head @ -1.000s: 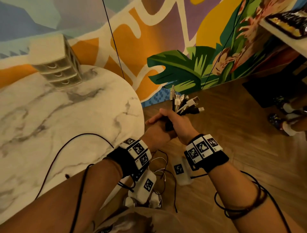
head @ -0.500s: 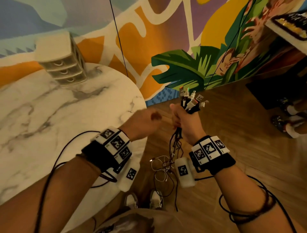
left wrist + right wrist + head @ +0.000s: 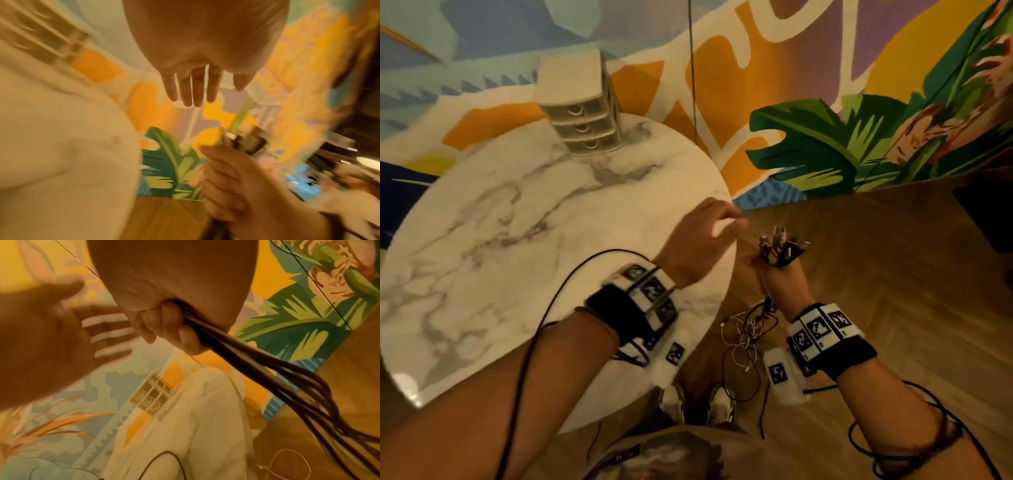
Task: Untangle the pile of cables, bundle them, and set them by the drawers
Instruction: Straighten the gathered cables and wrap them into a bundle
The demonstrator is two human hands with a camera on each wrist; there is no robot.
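My right hand (image 3: pixel 779 274) grips a bundle of cables (image 3: pixel 780 245) just off the table's right edge, plug ends sticking up above the fist. The dark cords (image 3: pixel 257 360) run out of the curled fingers (image 3: pixel 162 327) and hang in a tangle (image 3: pixel 751 329) toward the floor. My left hand (image 3: pixel 705 233) hovers over the marble table's edge, to the left of the bundle, fingers (image 3: pixel 191 87) straight and spread, holding nothing. The small beige drawer unit (image 3: pixel 582 113) stands at the table's far side by the wall.
The round marble table (image 3: pixel 500 240) fills the left. A painted mural wall (image 3: pixel 825 102) stands behind it, with a thin black wire (image 3: pixel 692 68) hanging down it. Wooden floor (image 3: pixel 893 257) lies to the right. My shoes (image 3: pixel 697 401) are below the dangling cords.
My left hand let go of the bundle and swung left over the table, fingers spreading. The right hand kept its grip on the cables and the view turned toward the drawers.
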